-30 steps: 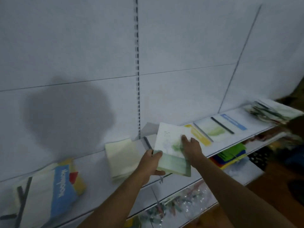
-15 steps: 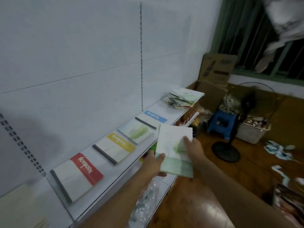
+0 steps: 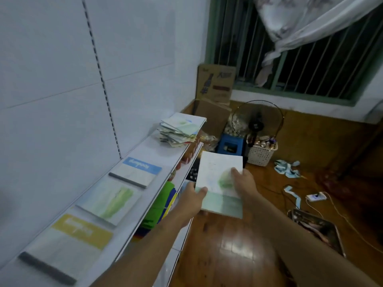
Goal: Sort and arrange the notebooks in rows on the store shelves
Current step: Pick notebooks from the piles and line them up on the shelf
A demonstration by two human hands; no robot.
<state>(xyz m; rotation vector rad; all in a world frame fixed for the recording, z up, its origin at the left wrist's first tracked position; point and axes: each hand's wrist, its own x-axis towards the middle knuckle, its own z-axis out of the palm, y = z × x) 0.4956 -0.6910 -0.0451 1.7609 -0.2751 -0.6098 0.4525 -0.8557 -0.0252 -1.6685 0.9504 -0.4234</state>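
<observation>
1. Pale green-and-white paper notebooks, a thin stack with a watercolour-style cover (image 3: 219, 183), sit between both hands out over the wooden floor, just off the shelf's front edge.
2. Left hand (image 3: 191, 198) clasps the stack's near-left corner, thumb on the cover and fingers underneath; right hand (image 3: 244, 183) presses flat on the cover with curled fingers gripping the right side.
3. Long axis of the stack runs roughly 6 to 12 o'clock, away from the person.
4. White metal top shelf (image 3: 165, 156) lies at about 9 to 10 o'clock from the hands, so the left hand is nearer to it.
5. Laid flat in a row on it are a yellow-banded notebook (image 3: 70, 239), a green-washed notebook (image 3: 109, 200) and a blue-banded notebook (image 3: 137, 171).
6. Beyond those, towards 11 o'clock, there is bare shelf and then a messy pile of loose notebooks (image 3: 180, 130) at the far end; that bare stretch looks the likely landing spot.
</observation>
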